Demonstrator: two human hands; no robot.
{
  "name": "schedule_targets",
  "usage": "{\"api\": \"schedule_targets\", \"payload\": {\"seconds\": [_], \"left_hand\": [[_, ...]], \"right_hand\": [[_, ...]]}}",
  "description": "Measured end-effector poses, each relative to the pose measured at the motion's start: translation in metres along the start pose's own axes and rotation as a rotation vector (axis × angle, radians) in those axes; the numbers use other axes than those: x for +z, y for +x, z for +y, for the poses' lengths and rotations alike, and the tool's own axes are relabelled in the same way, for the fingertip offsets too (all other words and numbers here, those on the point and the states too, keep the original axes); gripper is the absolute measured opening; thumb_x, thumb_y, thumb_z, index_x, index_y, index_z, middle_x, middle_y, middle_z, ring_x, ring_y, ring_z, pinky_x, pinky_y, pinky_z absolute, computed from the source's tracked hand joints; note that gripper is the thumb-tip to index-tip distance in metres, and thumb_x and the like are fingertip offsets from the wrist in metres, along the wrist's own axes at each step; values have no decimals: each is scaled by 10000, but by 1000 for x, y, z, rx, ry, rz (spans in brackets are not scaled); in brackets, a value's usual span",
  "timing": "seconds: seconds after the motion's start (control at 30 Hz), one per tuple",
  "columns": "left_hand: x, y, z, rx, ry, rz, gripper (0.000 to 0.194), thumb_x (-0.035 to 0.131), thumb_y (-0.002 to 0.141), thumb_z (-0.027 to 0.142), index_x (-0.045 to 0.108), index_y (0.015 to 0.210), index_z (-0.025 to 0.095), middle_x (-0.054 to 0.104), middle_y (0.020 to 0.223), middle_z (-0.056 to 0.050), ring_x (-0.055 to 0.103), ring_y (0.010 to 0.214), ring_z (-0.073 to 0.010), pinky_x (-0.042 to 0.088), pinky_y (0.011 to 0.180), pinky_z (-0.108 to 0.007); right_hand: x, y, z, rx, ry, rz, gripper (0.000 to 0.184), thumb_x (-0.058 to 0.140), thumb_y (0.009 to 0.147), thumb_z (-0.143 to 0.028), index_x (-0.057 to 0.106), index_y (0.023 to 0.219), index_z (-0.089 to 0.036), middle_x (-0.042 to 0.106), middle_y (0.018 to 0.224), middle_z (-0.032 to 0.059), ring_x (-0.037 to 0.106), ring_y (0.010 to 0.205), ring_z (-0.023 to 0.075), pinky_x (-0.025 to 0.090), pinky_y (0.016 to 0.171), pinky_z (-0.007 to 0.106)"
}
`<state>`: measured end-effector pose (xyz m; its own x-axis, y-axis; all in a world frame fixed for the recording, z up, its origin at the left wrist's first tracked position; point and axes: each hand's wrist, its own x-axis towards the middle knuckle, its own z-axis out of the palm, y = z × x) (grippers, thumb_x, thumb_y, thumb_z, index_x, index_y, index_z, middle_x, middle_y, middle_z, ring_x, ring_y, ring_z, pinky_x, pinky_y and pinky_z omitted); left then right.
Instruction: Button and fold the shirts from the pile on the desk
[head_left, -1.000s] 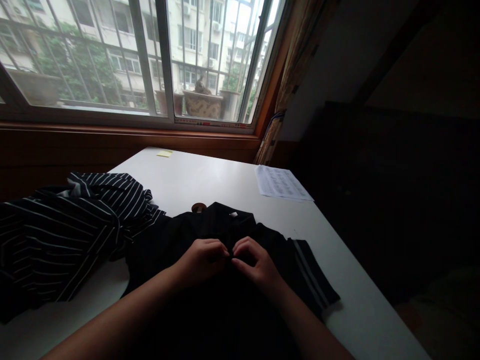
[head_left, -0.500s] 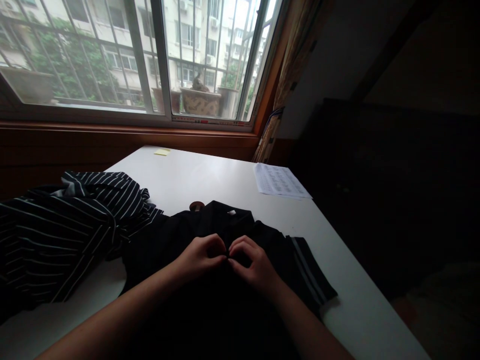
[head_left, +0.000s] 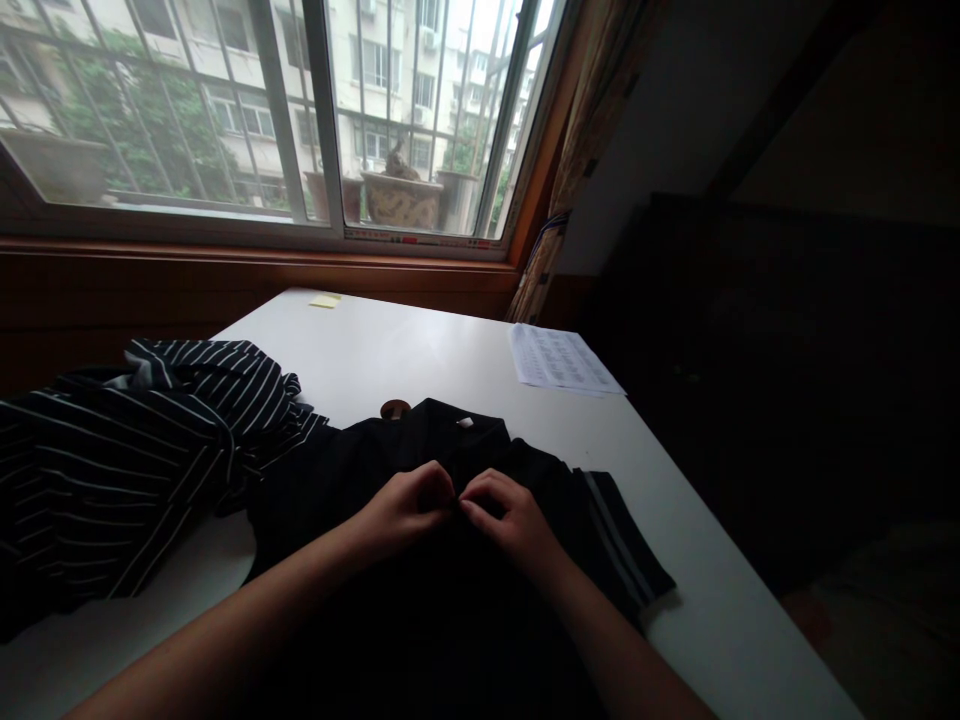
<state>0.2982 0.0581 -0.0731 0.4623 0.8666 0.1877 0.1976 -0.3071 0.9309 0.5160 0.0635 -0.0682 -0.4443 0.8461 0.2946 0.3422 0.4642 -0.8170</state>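
A black shirt (head_left: 330, 490) lies spread on the white table, its collar toward the window. A small white label (head_left: 466, 422) shows inside the collar, and two grey bands run along the right sleeve (head_left: 619, 540). Just below the collar, my left hand (head_left: 412, 505) pinches the shirt's front between thumb and fingers. Facing it, nearly fingertip to fingertip, my right hand (head_left: 506, 515) pinches the same spot. Whether a button sits between the fingertips is too dark and small to make out.
A black-and-white striped garment (head_left: 150, 450) lies heaped at the left. Behind the collar sits a brown round object (head_left: 395, 409). Printed sheets (head_left: 562, 358) and a yellow sticky note (head_left: 325, 300) rest on the table (head_left: 390, 340) toward the window (head_left: 420, 120).
Both hands stay at the same place on the shirt's front. Their fingertips have shifted very slightly; the view has moved a little.
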Motion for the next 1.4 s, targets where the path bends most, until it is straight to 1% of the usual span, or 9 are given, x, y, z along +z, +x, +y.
{"api": "schedule_targets", "payload": {"seconds": [0.1,0.33,0.43,0.63,0.77,1.07,1.23,1.33,1.4], "left_hand": [[0,0,1,-2,-5,-7,177,678,831,223,625,989,163,645,845,-6,589,762,-147,447,674,-254],[0,1,0,-2,12,-5,349,661,857,204,612,1203,201,628,822,20,589,748,-136,444,690,-255],[1,2,0,-11,34,0,372,652,869,216,598,1237,204,632,822,18,590,740,-136,441,680,-253],[1,2,-2,-51,31,11,375,655,863,237,587,1230,202,627,803,25,573,702,-126,427,637,-240],[2,2,-1,-85,32,39,320,641,857,237,591,1171,194,616,771,36,543,671,-120,407,614,-237],[9,-1,-5,-86,39,113,294,615,842,199,510,1116,211,630,759,49,545,649,-122,397,597,-236],[12,-3,-9,-19,206,117,296,578,875,183,466,1145,229,645,803,32,588,682,-140,419,633,-252],[15,-5,-12,84,397,129,246,542,911,182,459,1138,231,650,866,1,607,740,-161,422,661,-268],[17,-6,-14,147,495,127,167,494,948,190,455,1105,229,627,844,-1,591,720,-162,408,648,-267]], "right_hand": [[0,0,1,12,3,1,60,670,895,-211,695,842,-218,653,871,9,641,843,173,481,775,299],[1,1,2,20,-2,-9,64,660,901,-215,691,845,-214,647,878,13,635,853,174,472,783,299],[2,0,3,8,-10,-11,56,666,898,-217,683,845,-212,647,889,15,634,865,175,472,795,299],[4,-1,0,-9,-56,-4,73,645,911,-215,655,839,-217,627,865,7,620,834,169,466,767,296],[4,-4,-1,-44,-72,23,65,680,873,-211,620,850,-220,602,861,2,599,789,160,465,713,282],[2,-5,1,-42,-101,-50,65,703,858,-187,647,857,-220,629,851,-2,622,797,159,474,724,283],[3,-4,-5,31,-168,-58,71,711,835,-153,680,822,-215,663,834,0,641,800,166,476,741,287],[4,-3,-10,139,-172,-58,52,719,825,-168,720,804,-216,709,826,12,665,796,182,485,743,297],[5,-1,-12,234,-133,-61,48,716,828,-195,747,800,-219,740,831,19,686,800,197,492,739,302]]}}
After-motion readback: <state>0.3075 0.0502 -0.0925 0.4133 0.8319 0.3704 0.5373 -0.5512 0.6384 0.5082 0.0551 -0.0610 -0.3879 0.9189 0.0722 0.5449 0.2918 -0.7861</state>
